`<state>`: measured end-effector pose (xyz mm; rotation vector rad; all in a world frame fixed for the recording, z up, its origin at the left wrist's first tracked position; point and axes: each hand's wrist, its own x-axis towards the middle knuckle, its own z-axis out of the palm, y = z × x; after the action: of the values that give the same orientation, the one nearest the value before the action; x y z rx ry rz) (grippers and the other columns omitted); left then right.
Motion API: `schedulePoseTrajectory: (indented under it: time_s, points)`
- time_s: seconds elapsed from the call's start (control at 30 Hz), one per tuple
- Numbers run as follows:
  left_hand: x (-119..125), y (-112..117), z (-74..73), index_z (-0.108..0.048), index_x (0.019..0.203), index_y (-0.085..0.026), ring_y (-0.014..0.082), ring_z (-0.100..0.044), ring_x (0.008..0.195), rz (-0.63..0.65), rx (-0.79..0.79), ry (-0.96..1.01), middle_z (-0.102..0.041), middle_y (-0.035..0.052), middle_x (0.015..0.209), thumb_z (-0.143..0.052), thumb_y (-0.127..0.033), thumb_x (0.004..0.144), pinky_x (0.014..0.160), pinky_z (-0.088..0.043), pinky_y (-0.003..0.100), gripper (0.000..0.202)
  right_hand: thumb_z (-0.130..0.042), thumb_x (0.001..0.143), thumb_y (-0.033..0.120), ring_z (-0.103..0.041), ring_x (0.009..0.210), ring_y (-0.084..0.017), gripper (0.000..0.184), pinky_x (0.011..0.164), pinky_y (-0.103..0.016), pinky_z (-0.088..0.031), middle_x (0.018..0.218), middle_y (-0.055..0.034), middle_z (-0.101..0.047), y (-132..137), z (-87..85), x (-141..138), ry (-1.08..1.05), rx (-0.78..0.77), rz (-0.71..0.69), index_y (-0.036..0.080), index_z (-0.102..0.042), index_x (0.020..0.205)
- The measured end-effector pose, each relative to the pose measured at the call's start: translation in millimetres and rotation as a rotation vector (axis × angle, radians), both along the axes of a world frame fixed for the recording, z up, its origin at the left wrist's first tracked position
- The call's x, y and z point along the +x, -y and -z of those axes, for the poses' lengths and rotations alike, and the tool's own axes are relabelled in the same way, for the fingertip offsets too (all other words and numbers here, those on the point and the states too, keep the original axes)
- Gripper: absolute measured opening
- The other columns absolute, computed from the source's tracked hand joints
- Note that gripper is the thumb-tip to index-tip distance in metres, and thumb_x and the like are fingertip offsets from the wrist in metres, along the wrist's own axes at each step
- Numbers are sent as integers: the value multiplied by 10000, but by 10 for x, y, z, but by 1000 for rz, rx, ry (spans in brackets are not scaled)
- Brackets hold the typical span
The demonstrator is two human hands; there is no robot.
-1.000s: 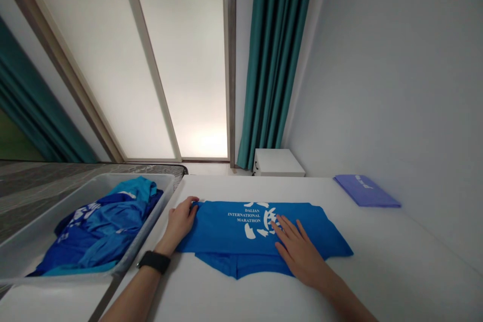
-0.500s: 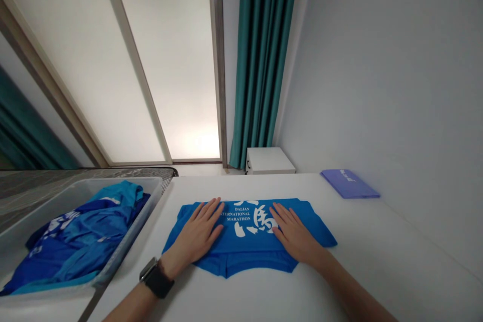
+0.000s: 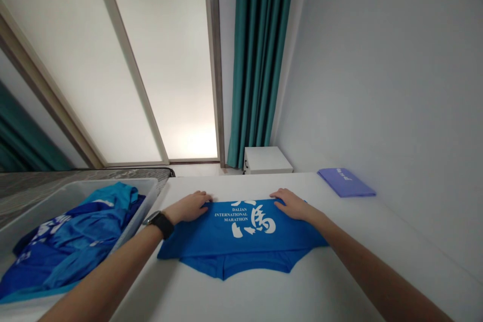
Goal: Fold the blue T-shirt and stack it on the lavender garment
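Item: blue tee (image 3: pixel 241 226), folded, lying mid-worktop (image 3: pixel 341 261), print up, long axis L–R, approx. square to me. L hand (image 3: pixel 187 207) & R hand (image 3: pixel 292 205) at far edge; fingers (image 3: pixel 202 195) on the cloth, can't tell if pinching or just resting. Step, est.: squaring up the fold. Next calls for firm hold on that edge, then a fold toward me. Also: plastic tub (image 3: pixel 37 201) at left, blue clothes (image 3: pixel 71 246) inside.

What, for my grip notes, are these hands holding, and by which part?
Possibly nothing: the left hand and right hand have fingers on the top edge of the blue T-shirt; a pinch cannot be told.
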<state>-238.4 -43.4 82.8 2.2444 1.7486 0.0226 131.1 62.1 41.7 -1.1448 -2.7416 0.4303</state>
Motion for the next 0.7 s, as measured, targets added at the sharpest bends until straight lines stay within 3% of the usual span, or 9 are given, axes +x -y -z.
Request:
schedulePoseTrajectory:
  time_s: [0.2, 0.4, 0.6, 0.7]
  points:
    - [-154, -195, -110, -677, 1029, -209, 271, -643, 843, -91, -191, 71, -689, 93, 975, -605, -327, 712, 782, -500, 385, 346, -588, 826, 311, -610, 1005, -250, 315, 888, -342, -452, 1100, -112, -676, -167, -121, -4, 136, -113, 36, 181, -656, 1105]
    - [-235, -209, -184, -706, 826, -212, 229, -641, 686, -110, -327, 147, -709, 48, 773, -659, -357, 635, 623, -498, 307, 244, -650, 735, 341, -630, 915, -241, 370, 766, -303, -453, 1055, -95, -690, -367, -166, 94, 232, -206, 66, 185, -670, 1070]
    - [-286, -173, -247, -727, 788, -210, 228, -651, 680, -102, -434, 182, -733, 51, 783, -671, -354, 642, 620, -489, 297, 212, -630, 701, 302, -618, 698, -197, 219, 584, -259, -410, 786, -25, -692, -429, -242, 181, 332, -340, 7, 179, -686, 873]
    - [-315, -183, -243, -727, 779, -213, 236, -654, 684, -95, -427, 184, -733, 52, 776, -688, -344, 626, 633, -497, 308, 205, -630, 697, 284, -606, 699, -189, 202, 580, -253, -402, 795, -14, -686, -437, -293, 209, 324, -341, -21, 183, -671, 867]
